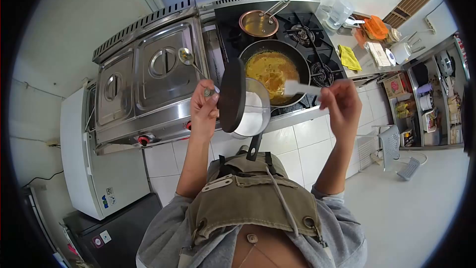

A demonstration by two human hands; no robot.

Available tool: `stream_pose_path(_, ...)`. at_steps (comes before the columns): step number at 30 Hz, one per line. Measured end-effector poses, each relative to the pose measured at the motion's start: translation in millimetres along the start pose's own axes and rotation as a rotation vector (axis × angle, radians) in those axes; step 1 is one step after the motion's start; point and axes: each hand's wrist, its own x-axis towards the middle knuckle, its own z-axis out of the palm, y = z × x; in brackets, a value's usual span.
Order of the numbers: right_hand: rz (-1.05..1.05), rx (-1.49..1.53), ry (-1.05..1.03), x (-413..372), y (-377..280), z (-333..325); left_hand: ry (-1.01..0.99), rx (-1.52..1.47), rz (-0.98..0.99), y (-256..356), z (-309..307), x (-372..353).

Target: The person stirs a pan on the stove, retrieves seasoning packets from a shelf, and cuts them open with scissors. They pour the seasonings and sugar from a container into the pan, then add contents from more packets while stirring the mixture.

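My left hand (pixel 204 105) is closed around a metal spoon (pixel 186 56), its bowl pointing up and away. The same hand grips a clear jar (pixel 264 100) by its dark lid (pixel 232 97), which stands tilted open. White powder (pixel 250 114) lies inside the jar. In my right hand (pixel 342 103), closed, is a white flat-ended utensil (pixel 300 88), blurred, over the near right part of a black frying pan (pixel 306 64). Yellow-orange sauce (pixel 267 67) with paler streaks fills the pan. The pan's handle (pixel 255 146) points toward me, partly hidden by the jar.
The pan sits on a black gas stove (pixel 322 44), with a small copper-coloured saucepan (pixel 259 23) behind it. Left are steel lidded food wells (pixel 163 59) and a white freezer (pixel 79 144). Right are a yellow cloth (pixel 349 57), an orange item (pixel 375 27) and stocked shelves (pixel 421 94).
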Motion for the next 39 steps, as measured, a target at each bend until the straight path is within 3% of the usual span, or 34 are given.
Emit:
stream_pose_path(3, -0.243, -0.298, -0.244, -19.6, -27.6, 16.0, -0.067, -0.005, -0.019, 1.6, 5.3, -0.3)
stream_pose_path(7, -0.193, -0.495, -0.493, -32.9, -30.7, 39.6, -0.073, 0.109, -0.068, 0.8, 15.7, -2.6)
stream_pose_path(10, -0.190, -0.503, -0.538, -29.0, -19.9, 49.5, -0.074, 0.285, -0.068, -0.3, 26.9, -4.0)
stream_pose_path(13, -0.157, -0.365, -0.549, -26.4, -9.1, 55.7, -0.063, 0.249, -0.080, -3.6, 25.7, -2.2)
stream_pose_path(15, 0.011, -0.271, -0.485, -24.2, -7.6, 57.5, -0.046, 0.251, -0.072, -2.9, 25.2, -2.5)
stream_pose_path(17, 0.036, -0.227, -0.473, -21.1, -1.6, 56.0, -0.032, 0.205, -0.072, 0.8, 26.1, -3.4)
stream_pose_path(20, 0.148, 0.181, -0.414, -16.3, 30.2, 53.6, 0.001, 0.219, -0.054, -0.2, 18.8, -3.0)
stream_pose_path(23, 0.308, 0.274, -0.347, -4.9, 25.1, 50.4, 0.065, 0.185, -0.052, -5.3, 11.3, -1.4)
stream_pose_path(27, 0.286, 0.342, -0.205, 21.3, 35.7, 38.4, 0.133, 0.146, -0.032, -7.8, -0.6, -4.0)
stream_pose_path(31, 0.291, 0.308, -0.048, 40.5, 113.2, 22.5, 0.210, 0.128, -0.007, 2.6, -10.2, -10.9)
stream_pose_path(33, -0.151, -0.937, -0.032, 33.0, 145.1, 18.3, 0.156, 0.118, 0.013, 5.9, -16.7, -13.6)
stream_pose_path(34, -0.017, -0.809, 0.013, 25.2, 141.0, 15.0, 0.146, 0.096, 0.050, 6.3, -18.9, -12.4)
stream_pose_path(35, -0.020, -0.811, 0.024, 19.4, 134.6, 10.0, 0.137, 0.072, 0.089, 6.6, -21.3, -11.0)
stream_pose_path(37, 0.107, -0.535, 0.146, 4.0, 91.1, 8.0, 0.108, 0.050, 0.053, 6.8, -27.1, -12.3)
stream_pose_path(39, 0.130, -0.295, 0.208, -12.9, 48.1, 8.7, -0.051, -0.101, 0.068, 2.1, -28.2, -9.6)
